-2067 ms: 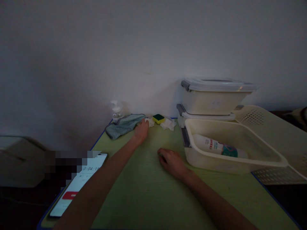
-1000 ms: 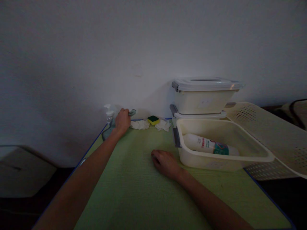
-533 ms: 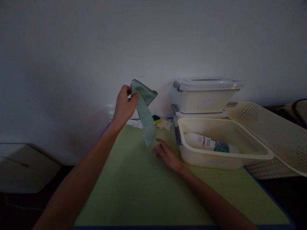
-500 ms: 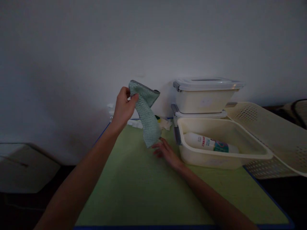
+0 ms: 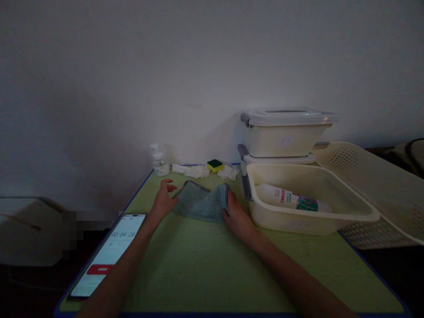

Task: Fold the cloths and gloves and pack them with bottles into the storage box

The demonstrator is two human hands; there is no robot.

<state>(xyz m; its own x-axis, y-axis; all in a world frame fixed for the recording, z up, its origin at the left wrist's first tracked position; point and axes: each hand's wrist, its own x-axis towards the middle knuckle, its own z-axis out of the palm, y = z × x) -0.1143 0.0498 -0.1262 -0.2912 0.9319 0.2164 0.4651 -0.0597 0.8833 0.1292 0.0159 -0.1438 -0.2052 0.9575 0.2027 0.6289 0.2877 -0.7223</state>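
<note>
A grey-green cleaning cloth with a dark patterned hem is spread between my hands, low over the green tabletop. My right hand pinches its right end, where the fabric rises in a fold. At the cloth's left corner is my left hand, thumb and fingers apart with a gap between them. Its thumb lies close beside the cloth; whether they touch is unclear. Behind the cloth sit a yellow and dark green sponge and crumpled white tissues.
A pump bottle stands at the back left. Near my left forearm lies a phone showing a timer. To the right, an open cream bin holds a white bottle. Lidded boxes are stacked behind it, beside a perforated basket.
The cloth has come down from its raised, hanging position and is now spread out low. My left hand has lowered and its fingers have parted; my right hand has taken hold of the cloth.
</note>
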